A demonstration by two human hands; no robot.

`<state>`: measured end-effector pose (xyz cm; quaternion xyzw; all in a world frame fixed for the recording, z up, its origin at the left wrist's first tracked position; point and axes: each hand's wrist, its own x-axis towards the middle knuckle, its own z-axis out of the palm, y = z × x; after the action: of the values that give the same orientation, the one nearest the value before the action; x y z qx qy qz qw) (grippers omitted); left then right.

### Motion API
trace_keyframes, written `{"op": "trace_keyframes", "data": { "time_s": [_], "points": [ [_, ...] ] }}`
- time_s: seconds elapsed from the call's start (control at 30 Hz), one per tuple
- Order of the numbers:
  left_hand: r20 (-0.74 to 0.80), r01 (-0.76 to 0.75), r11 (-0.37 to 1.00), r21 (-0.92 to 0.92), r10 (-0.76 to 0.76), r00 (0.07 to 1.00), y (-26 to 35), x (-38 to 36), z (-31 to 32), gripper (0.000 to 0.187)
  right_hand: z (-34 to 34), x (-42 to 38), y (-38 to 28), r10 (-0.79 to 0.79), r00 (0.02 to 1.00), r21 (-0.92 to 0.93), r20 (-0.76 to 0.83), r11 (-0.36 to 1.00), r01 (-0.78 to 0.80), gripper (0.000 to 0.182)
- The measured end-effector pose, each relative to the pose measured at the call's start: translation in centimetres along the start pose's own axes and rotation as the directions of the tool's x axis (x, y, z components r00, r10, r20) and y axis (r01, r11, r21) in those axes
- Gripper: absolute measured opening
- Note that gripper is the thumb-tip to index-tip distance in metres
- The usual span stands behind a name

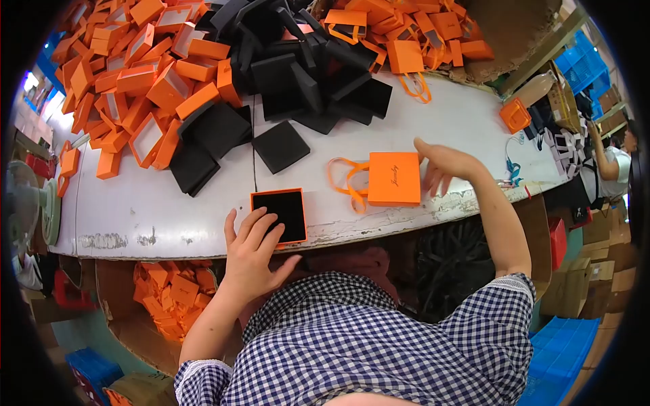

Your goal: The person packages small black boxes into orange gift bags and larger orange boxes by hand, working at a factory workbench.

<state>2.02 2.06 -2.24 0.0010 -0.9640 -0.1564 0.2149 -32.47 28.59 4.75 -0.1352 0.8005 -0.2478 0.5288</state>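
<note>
My left hand [254, 252] lies with fingers spread over the left edge of an open orange box [304, 216] at the table's front edge. A black foam insert [288, 210] fills that box. My right hand [447, 164] is at the right side of an orange gift box [395, 178] with dark lettering on top, its fingers apart and bent down beside it. From that box's left side run loose orange ribbon handles [350, 177]. Behind the open box, a single square black insert [281, 147] lies flat on the table.
Orange box parts [135, 80] are heaped at the back left, next to a pile of black inserts [298, 74]. More orange boxes [406, 55] lie at the back right. Teal-handled snips [513, 170] rest on the right. Below the table, a carton [115, 291] holds orange pieces.
</note>
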Motion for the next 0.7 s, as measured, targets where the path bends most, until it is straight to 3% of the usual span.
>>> {"op": "trace_keyframes", "data": {
  "time_s": [0.03,0.07,0.1,0.13,0.17,0.3,0.37,0.4,0.47,0.5,0.53,0.57,0.6,0.7],
  "points": [
    [0.015,0.037,0.998,-0.055,-0.036,0.999,0.3,0.0,-0.2,0.052,0.2,-0.7,-1.0,-0.016,0.945,-0.322,-0.326,0.942,-0.095,0.069],
    [-0.009,0.03,0.998,-0.057,-0.03,1.0,0.4,0.1,0.0,0.052,0.7,-1.0,-1.2,-0.332,0.848,-0.598,-0.413,0.801,0.021,0.056],
    [-0.007,0.037,0.998,-0.053,-0.038,0.999,0.5,0.1,0.5,0.052,2.1,-0.7,-1.1,-0.335,0.85,-0.601,-0.406,0.798,0.027,0.056],
    [-0.033,0.067,0.996,-0.062,-0.069,0.997,0.5,0.1,1.3,0.05,4.0,-0.3,-1.2,-0.641,0.686,-0.656,-0.345,0.687,0.312,0.049],
    [-0.064,0.093,0.993,-0.07,-0.097,0.993,0.5,0.2,2.0,0.049,5.6,0.3,-1.6,-0.866,0.419,-0.692,-0.272,0.479,0.541,0.044],
    [-0.078,0.027,0.999,-0.046,-0.03,0.997,0.3,0.9,1.9,0.04,10.1,3.5,-3.2,-0.911,0.369,-0.848,-0.182,0.336,0.409,0.032],
    [-0.092,0.066,0.995,-0.07,-0.072,0.993,0.3,0.7,1.1,0.046,11.1,5.3,-3.2,-0.809,0.54,-0.868,-0.234,0.424,0.259,0.028],
    [-0.104,0.091,0.991,-0.1,-0.101,0.989,0.2,0.6,0.6,0.052,11.3,5.5,-3.4,-0.814,0.537,-0.866,-0.222,0.418,0.276,0.028],
    [-0.115,0.145,0.984,-0.102,-0.157,0.981,-0.2,0.2,0.2,0.073,11.2,5.9,-3.6,-0.871,0.348,-0.771,-0.347,0.476,0.422,0.018],
    [-0.117,0.164,0.982,-0.092,-0.174,0.978,-0.6,-0.1,1.0,0.073,11.6,5.5,-4.0,-0.877,0.348,-0.77,-0.33,0.464,0.439,0.018],
    [-0.119,0.208,0.968,-0.14,-0.225,0.967,-1.0,-0.2,2.1,0.073,12.1,4.5,-4.2,-0.787,0.381,-0.435,-0.485,0.595,0.676,0.012],
    [-0.12,0.245,0.95,-0.192,-0.271,0.955,-1.4,-0.3,2.7,0.074,12.3,3.9,-4.2,-0.657,0.469,-0.026,-0.59,0.597,0.802,0.006],
    [-0.127,0.236,0.947,-0.218,-0.267,0.955,-1.5,-0.1,2.6,0.075,11.5,4.3,-2.9,-0.639,0.515,0.145,-0.571,0.539,0.83,0.006],
    [-0.077,0.244,0.918,-0.314,-0.281,0.957,-1.9,0.3,1.8,0.075,9.2,2.3,-0.6,-0.76,0.448,-0.024,-0.47,0.518,0.855,0.008]
  ]
}}
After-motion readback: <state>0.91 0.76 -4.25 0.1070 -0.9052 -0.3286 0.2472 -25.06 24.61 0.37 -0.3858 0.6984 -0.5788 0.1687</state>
